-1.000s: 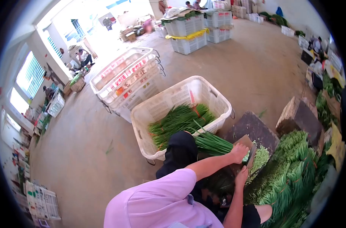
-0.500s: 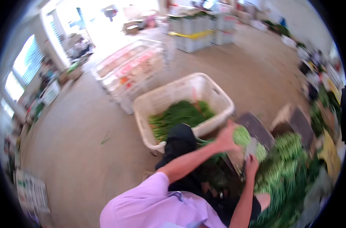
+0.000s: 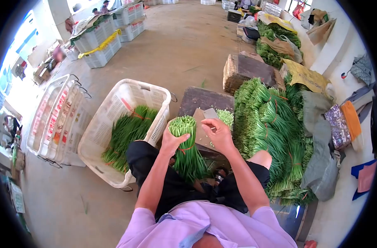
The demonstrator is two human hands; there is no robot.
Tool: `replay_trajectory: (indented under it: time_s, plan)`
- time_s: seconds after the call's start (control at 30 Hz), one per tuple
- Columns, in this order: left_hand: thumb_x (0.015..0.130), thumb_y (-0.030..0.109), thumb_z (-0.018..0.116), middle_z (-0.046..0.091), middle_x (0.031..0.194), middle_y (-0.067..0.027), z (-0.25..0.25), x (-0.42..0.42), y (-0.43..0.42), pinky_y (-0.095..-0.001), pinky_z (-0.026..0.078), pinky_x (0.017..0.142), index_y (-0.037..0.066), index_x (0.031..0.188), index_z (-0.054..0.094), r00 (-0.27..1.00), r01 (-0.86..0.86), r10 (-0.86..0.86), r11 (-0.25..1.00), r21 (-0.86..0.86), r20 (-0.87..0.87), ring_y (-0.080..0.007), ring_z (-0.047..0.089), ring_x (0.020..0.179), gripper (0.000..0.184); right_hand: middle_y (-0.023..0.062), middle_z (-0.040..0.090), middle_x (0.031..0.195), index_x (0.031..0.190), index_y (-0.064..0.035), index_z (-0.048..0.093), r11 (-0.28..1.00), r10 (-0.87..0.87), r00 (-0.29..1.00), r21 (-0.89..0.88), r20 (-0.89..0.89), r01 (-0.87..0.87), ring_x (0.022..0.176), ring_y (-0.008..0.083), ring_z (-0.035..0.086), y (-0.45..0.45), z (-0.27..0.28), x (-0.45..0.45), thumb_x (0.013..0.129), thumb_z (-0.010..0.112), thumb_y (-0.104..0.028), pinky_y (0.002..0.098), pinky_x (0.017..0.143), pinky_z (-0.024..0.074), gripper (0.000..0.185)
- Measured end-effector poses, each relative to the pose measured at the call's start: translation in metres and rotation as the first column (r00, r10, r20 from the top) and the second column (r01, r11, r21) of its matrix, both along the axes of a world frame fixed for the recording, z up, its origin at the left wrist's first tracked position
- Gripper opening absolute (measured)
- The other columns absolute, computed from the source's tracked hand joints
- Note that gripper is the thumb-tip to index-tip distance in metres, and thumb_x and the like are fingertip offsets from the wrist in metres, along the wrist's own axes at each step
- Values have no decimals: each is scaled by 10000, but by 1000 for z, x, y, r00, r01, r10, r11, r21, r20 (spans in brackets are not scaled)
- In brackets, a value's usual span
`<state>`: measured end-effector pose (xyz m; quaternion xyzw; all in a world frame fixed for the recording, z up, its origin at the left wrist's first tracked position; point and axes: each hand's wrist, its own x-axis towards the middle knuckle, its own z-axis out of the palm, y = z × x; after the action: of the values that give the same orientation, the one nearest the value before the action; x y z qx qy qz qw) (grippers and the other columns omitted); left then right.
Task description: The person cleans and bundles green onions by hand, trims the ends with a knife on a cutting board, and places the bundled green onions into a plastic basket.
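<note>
A worker's left hand (image 3: 171, 141) grips a bundle of green stems (image 3: 182, 126) upright above the lap, its pale ends level and apparently freshly cut, a sign that this bundle's trimming is largely done. The right hand (image 3: 220, 135) hovers beside it, fingers curled (whether they hold anything cannot be told), near a metal blade (image 3: 210, 113) and chopped bits (image 3: 226, 117) on a dark block (image 3: 196, 97)
</note>
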<state>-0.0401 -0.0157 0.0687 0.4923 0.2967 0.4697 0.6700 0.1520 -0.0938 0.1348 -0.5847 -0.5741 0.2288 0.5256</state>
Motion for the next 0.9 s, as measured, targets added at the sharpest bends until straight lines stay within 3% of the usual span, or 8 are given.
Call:
replay_trajectory:
  time_s: [0.33, 0.47, 0.53, 0.6, 0.7, 0.73, 0.8, 0.9]
  plan:
    - [586, 171, 920, 592, 1318, -119, -12, 0, -22, -338, 397, 1116, -12, 1420, 467, 896, 126, 40, 932, 340, -442, -204, 551, 1254, 967, 121, 683, 952, 1023, -34, 740, 965, 234, 942, -179, 241, -194, 849, 251, 676, 48, -13, -6, 856, 735, -203, 350, 764, 529, 238]
    - [607, 153, 911, 574, 1349, -125, -20, -1, -26, -348, 376, 1135, -3, 1448, 441, 918, 182, -57, 940, 289, -392, -189, 523, 1280, 976, 68, 698, 850, 1014, -36, 743, 916, 260, 963, -333, 66, -224, 782, 200, 672, 53, -23, -6, 887, 715, -183, 321, 736, 525, 196]
    - [607, 130, 915, 581, 1336, -110, -23, 0, -27, -342, 400, 1117, 7, 1492, 388, 917, 147, 32, 900, 410, -398, -181, 546, 1246, 1036, 12, 696, 862, 985, -34, 733, 972, 30, 986, -223, -163, -66, 762, 153, 654, 59, -28, 2, 923, 694, -157, 294, 726, 522, 143]
    - [608, 85, 906, 584, 1331, -106, -29, -3, -25, -339, 424, 1097, 9, 1507, 361, 933, 135, 1, 926, 352, -360, -182, 561, 1231, 1054, -11, 671, 852, 942, -41, 695, 998, -6, 812, -53, -584, -30, 747, 82, 602, 55, -9, 18, 945, 673, -103, 262, 708, 510, 66]
    - [615, -5, 876, 586, 1331, -106, -25, -6, -20, -336, 460, 1069, 12, 1530, 317, 977, 126, -86, 971, 204, -196, -183, 582, 1213, 1072, -2, 675, 851, 946, -24, 698, 990, -139, 764, -58, -630, 132, 747, 99, 620, 37, -10, 51, 935, 673, -103, 279, 698, 521, 83]
    - [621, -50, 855, 585, 1335, -110, -19, -8, -19, -337, 473, 1061, 12, 1538, 300, 991, 125, -118, 987, 103, -66, -183, 587, 1211, 1073, 7, 686, 866, 957, -16, 700, 982, -152, 946, -155, -288, 110, 749, 123, 638, 28, -23, 59, 925, 676, -103, 287, 702, 529, 96]
    - [641, -86, 845, 611, 1287, -99, -17, -8, -14, -332, 489, 1035, 18, 1541, 296, 986, 126, -127, 992, 8, 109, -182, 606, 1175, 1059, 25, 710, 906, 992, 3, 702, 915, 146, 914, -402, 378, 20, 768, 139, 655, 7, -39, 71, 897, 685, -101, 288, 735, 538, 141]
    - [662, -80, 824, 604, 1309, -108, -20, -7, -11, -341, 481, 1046, 4, 1541, 281, 979, 133, -125, 990, -43, 160, -192, 609, 1182, 1037, 32, 719, 923, 1013, 4, 708, 910, 111, 985, -411, 135, -46, 793, 119, 651, -13, -39, 40, 896, 709, -113, 285, 756, 538, 166]
